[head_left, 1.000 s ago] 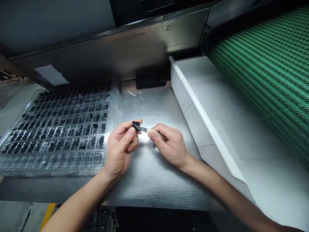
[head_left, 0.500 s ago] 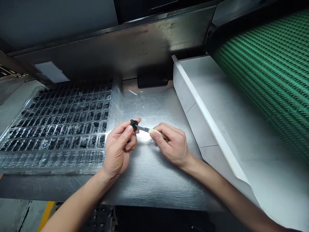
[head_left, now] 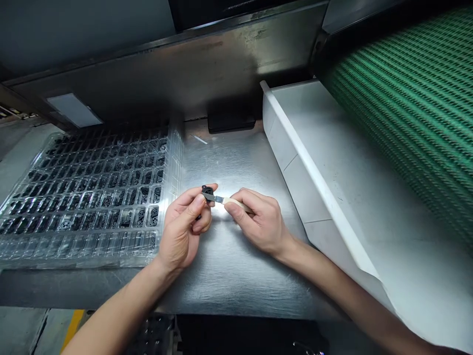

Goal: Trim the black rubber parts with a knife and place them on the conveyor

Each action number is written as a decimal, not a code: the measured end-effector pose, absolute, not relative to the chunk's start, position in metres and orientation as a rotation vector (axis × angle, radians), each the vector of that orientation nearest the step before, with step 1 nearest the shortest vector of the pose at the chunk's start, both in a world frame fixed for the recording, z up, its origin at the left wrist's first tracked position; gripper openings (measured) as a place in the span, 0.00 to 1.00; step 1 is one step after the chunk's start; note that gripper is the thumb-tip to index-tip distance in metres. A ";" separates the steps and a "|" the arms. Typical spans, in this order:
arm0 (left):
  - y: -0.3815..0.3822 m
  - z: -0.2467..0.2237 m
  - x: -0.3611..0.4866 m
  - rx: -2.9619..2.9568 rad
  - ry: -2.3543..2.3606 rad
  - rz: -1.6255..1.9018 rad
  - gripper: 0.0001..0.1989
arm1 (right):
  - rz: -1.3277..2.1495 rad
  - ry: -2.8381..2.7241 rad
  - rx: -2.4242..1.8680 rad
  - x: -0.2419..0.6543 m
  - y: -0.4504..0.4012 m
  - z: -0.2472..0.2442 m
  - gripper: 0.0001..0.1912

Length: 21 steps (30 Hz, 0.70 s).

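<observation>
My left hand (head_left: 186, 222) pinches a small black round plastic part (head_left: 209, 190) between thumb and fingers, above the metal table (head_left: 229, 276). In my right hand (head_left: 260, 219) is a knife (head_left: 219, 199) with a short metal blade and a pale handle, gripped between thumb and curled fingers. Its blade points left and lies against the face of the black part; the tip's exact contact is too small to tell. Left of my hands, a clear plastic tray (head_left: 168, 197) holds many similar black parts in its rows of pockets.
A large white bin (head_left: 314, 172) stands to the right, beneath a green ribbed conveyor belt (head_left: 417, 93). At the back, a flat black object (head_left: 231, 123) rests against the metal wall, near a thin white strip (head_left: 199, 139). A white sheet (head_left: 75, 109) is on the wall.
The knife has moved slightly left, its blade now further across the black part's face. The part has turned a little in my left fingers. The whole view has shifted slightly.
</observation>
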<state>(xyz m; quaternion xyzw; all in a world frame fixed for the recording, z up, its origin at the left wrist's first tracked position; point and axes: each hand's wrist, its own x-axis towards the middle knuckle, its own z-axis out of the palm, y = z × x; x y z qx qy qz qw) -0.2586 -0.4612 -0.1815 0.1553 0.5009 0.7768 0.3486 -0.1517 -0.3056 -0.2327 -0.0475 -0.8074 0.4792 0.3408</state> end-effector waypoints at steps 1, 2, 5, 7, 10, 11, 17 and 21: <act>-0.461 -0.181 -0.259 0.399 1.295 2.014 0.14 | 1.248 -2.105 -0.117 -0.151 -0.306 -0.232 0.20; -0.461 -0.181 -0.259 0.397 1.292 2.015 0.14 | 1.254 -2.107 -0.121 -0.151 -0.306 -0.232 0.20; -0.461 -0.182 -0.259 0.393 1.292 2.019 0.14 | 1.270 -2.106 -0.151 -0.151 -0.306 -0.231 0.19; -0.461 -0.182 -0.259 0.390 1.289 2.023 0.14 | 1.268 -2.115 -0.138 -0.152 -0.307 -0.230 0.20; -0.462 -0.183 -0.259 0.395 1.291 2.023 0.14 | 1.275 -2.122 -0.143 -0.152 -0.307 -0.231 0.20; -0.462 -0.183 -0.259 0.398 1.295 2.020 0.14 | 1.280 -2.118 -0.158 -0.152 -0.307 -0.231 0.20; -0.461 -0.183 -0.259 0.389 1.311 2.017 0.15 | 1.299 -2.131 -0.152 -0.151 -0.307 -0.231 0.22; -0.461 -0.182 -0.260 0.387 1.329 2.020 0.15 | 1.300 -2.147 -0.178 -0.150 -0.307 -0.229 0.23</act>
